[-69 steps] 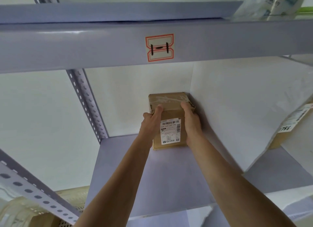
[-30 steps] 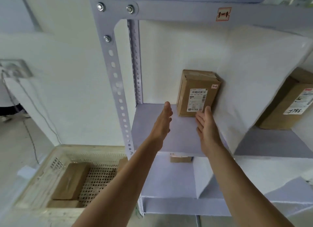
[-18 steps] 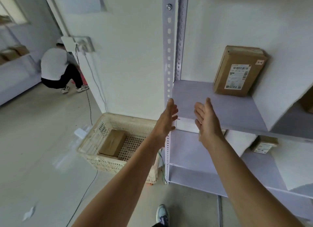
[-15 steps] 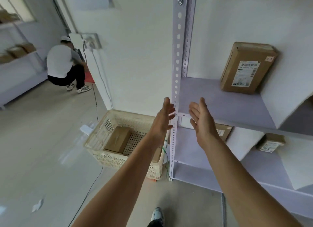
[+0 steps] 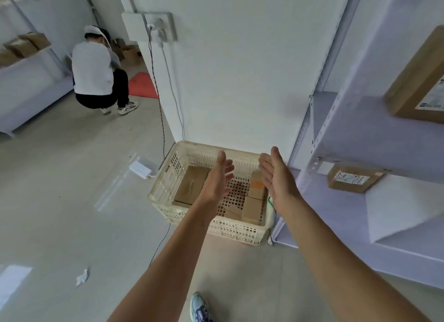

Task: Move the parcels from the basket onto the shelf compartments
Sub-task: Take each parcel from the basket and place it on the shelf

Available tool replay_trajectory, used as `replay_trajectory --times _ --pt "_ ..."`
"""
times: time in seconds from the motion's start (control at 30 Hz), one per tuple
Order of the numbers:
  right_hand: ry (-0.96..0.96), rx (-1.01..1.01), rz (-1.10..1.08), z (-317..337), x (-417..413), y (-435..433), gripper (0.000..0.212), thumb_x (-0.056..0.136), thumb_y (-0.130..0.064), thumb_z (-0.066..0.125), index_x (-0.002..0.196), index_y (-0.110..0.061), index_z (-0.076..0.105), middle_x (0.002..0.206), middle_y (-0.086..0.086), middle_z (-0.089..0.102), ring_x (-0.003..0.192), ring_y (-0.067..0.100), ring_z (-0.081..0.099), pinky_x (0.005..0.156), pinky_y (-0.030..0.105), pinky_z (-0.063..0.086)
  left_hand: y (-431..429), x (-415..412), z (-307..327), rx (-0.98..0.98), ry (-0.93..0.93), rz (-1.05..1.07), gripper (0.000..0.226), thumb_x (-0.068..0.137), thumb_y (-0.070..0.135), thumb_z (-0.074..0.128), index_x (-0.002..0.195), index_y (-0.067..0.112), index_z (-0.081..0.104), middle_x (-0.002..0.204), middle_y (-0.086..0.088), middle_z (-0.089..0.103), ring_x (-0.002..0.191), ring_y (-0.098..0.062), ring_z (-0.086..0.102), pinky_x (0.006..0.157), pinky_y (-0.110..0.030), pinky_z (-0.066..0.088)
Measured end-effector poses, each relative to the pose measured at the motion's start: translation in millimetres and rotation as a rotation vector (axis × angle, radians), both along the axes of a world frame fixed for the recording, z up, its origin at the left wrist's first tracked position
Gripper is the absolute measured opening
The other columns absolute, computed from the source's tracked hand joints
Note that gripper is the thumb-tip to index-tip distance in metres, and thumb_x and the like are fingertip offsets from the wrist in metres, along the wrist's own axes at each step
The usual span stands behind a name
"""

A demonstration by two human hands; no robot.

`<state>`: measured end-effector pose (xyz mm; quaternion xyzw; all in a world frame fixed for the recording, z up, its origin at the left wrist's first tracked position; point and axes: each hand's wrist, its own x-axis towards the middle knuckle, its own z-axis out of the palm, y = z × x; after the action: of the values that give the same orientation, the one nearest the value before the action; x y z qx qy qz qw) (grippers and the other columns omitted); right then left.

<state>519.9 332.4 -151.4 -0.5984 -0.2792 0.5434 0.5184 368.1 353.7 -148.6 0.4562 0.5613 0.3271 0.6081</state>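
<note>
Shelf parcel [image 5: 413, 81] cut by right edge; label [image 5: 433, 96] print unreadable.

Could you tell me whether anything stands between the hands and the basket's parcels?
Nothing visible does: the left hand and right hand are open over the uncovered basket, where the flat parcel and the smaller parcels lie exposed.

Holding left hand [image 5: 216, 180] and right hand [image 5: 276, 180] out above the basket [image 5: 230, 228], palms facing, fingers straight, gripping nothing.
Looking down at a flat brown parcel [image 5: 191, 187] along the basket's left side and smaller parcels [image 5: 252, 207] along its right, on the floor just beside the shelf [image 5: 360, 129]; on the shelf, a large parcel [image 5: 413, 81] in the upper compartment and a labelled parcel [image 5: 353, 178] in the one below; far left, a crouching person [image 5: 93, 69], back turned.
</note>
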Motion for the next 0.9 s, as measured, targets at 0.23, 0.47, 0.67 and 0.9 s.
replay_trajectory --times 0.23,0.47,0.67,0.9 --pt "0.05 -0.118 -0.051 -44 -75 56 0.07 0.108 -0.061 0.032 0.158 -0.012 0.042 0.165 0.004 0.043 0.151 0.016 0.04 0.13 0.041 0.022 68 -84 -52 -0.153 0.042 -0.059 0.084 0.105 0.071 0.022 0.157 0.01 0.047 0.16 -0.012 0.051 0.146 -0.031 0.05 0.112 -0.052 0.043" --pt "0.03 -0.247 -0.118 -95 -94 92 0.078 0.105 -0.066 0.029 0.161 -0.013 0.039 0.167 0.005 0.04 0.153 0.019 0.038 0.129 0.042 0.023 114 -116 -104 -0.263 0.097 -0.098 0.082 0.106 0.071 0.021 0.157 0.012 0.048 0.16 -0.011 0.052 0.146 -0.031 0.049 0.12 -0.057 0.04" --pt "0.035 -0.343 -0.084 -151 -95 131 0.076 0.107 -0.066 0.026 0.162 -0.014 0.035 0.169 0.003 0.035 0.155 0.017 0.034 0.131 0.044 0.018 149 -119 -147 -0.37 0.144 -0.1 0.079 0.109 0.065 0.02 0.159 0.009 0.045 0.161 -0.012 0.049 0.149 -0.032 0.046 0.118 -0.053 0.038" --pt "0.081 -0.471 -0.037 -218 -109 190 0.073 0.108 -0.063 0.025 0.161 -0.014 0.038 0.167 0.003 0.038 0.153 0.018 0.037 0.13 0.044 0.021 204 -132 -214 -0.469 0.283 -0.072 0.081 0.107 0.069 0.019 0.155 0.013 0.05 0.159 -0.008 0.052 0.145 -0.027 0.049 0.111 -0.048 0.041"
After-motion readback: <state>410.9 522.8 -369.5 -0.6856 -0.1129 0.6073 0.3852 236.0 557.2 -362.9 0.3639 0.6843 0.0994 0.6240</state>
